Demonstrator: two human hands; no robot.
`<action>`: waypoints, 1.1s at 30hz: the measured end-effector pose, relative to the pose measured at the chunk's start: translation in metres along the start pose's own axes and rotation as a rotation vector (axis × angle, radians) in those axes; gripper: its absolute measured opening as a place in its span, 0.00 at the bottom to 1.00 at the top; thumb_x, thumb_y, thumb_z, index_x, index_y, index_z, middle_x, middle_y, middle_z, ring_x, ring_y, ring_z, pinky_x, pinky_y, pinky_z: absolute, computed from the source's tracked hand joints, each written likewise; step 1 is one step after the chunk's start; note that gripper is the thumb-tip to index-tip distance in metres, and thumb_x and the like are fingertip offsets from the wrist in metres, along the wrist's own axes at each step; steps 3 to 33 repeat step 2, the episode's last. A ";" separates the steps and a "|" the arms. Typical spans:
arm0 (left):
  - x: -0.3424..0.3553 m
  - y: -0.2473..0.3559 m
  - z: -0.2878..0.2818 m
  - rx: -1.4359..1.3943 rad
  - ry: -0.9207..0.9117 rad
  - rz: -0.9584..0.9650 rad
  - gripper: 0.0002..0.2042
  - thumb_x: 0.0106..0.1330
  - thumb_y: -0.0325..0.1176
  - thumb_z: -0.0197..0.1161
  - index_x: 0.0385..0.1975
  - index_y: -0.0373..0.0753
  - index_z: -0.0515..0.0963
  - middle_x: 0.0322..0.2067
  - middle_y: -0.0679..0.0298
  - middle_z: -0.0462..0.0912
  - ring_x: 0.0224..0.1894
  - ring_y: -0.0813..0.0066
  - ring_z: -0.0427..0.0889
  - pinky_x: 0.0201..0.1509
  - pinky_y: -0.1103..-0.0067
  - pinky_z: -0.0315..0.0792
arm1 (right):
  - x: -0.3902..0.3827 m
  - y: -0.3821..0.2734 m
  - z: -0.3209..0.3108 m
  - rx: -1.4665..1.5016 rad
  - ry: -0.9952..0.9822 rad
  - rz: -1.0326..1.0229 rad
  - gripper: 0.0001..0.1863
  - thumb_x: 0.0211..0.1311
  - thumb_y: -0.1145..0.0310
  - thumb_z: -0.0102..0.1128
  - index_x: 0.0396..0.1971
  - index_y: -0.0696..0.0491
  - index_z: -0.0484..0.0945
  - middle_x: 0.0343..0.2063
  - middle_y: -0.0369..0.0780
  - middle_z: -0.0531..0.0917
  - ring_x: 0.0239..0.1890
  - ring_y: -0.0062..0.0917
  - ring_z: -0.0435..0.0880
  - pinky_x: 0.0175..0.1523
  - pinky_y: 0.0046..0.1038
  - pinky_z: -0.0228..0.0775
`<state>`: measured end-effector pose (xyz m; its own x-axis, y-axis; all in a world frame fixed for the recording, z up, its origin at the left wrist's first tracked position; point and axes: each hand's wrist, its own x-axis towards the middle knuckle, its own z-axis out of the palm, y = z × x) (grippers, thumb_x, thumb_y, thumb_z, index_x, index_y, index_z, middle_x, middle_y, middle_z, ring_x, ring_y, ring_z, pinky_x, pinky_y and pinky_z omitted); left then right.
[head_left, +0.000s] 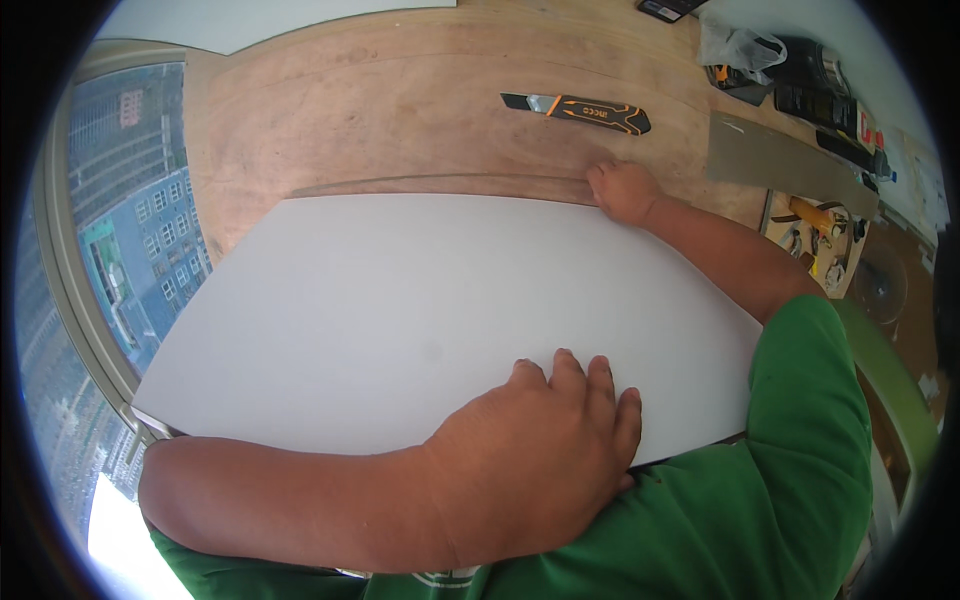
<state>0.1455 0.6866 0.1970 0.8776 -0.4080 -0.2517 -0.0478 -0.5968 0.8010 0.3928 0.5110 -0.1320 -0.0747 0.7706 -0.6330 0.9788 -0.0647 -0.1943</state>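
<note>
A large white board (pixel 430 300) lies across the wooden table in front of me. My left hand (pixel 540 450) rests on its near part, palm down, fingers stretched out and slightly spread. At the board's far right corner is my right hand (pixel 625 192), its fingers curled together at the edge; what they grip there is hidden. A thin brown strip (pixel 450 184), or a shadow line, runs along the far edge up to those fingers. Beyond the board lies a black and orange utility knife (pixel 590 112), its blade end pointing left.
The wooden table (pixel 380 100) extends past the board. On the right are a grey flat panel (pixel 770 155), a clear plastic bag (pixel 735 48), dark tool cases (pixel 815 100) and a tray of small tools (pixel 815 230). A window (pixel 140 220) borders the left side.
</note>
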 end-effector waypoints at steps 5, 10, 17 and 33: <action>-0.001 0.001 -0.001 0.008 -0.001 0.000 0.29 0.78 0.51 0.51 0.60 0.26 0.74 0.55 0.33 0.79 0.54 0.38 0.84 0.52 0.61 0.83 | 0.003 -0.001 0.001 -0.015 -0.023 0.025 0.12 0.63 0.66 0.60 0.43 0.54 0.79 0.43 0.44 0.85 0.46 0.42 0.86 0.51 0.42 0.79; -0.001 0.001 -0.001 0.008 -0.001 0.000 0.29 0.78 0.51 0.51 0.60 0.26 0.74 0.55 0.33 0.79 0.54 0.38 0.84 0.52 0.61 0.83 | 0.003 -0.001 0.001 -0.015 -0.023 0.025 0.12 0.63 0.66 0.60 0.43 0.54 0.79 0.43 0.44 0.85 0.46 0.42 0.86 0.51 0.42 0.79; -0.001 0.001 -0.001 0.008 -0.001 0.000 0.29 0.78 0.51 0.51 0.60 0.26 0.74 0.55 0.33 0.79 0.54 0.38 0.84 0.52 0.61 0.83 | 0.003 -0.001 0.001 -0.015 -0.023 0.025 0.12 0.63 0.66 0.60 0.43 0.54 0.79 0.43 0.44 0.85 0.46 0.42 0.86 0.51 0.42 0.79; -0.001 0.001 -0.001 0.008 -0.001 0.000 0.29 0.78 0.51 0.51 0.60 0.26 0.74 0.55 0.33 0.79 0.54 0.38 0.84 0.52 0.61 0.83 | 0.003 -0.001 0.001 -0.015 -0.023 0.025 0.12 0.63 0.66 0.60 0.43 0.54 0.79 0.43 0.44 0.85 0.46 0.42 0.86 0.51 0.42 0.79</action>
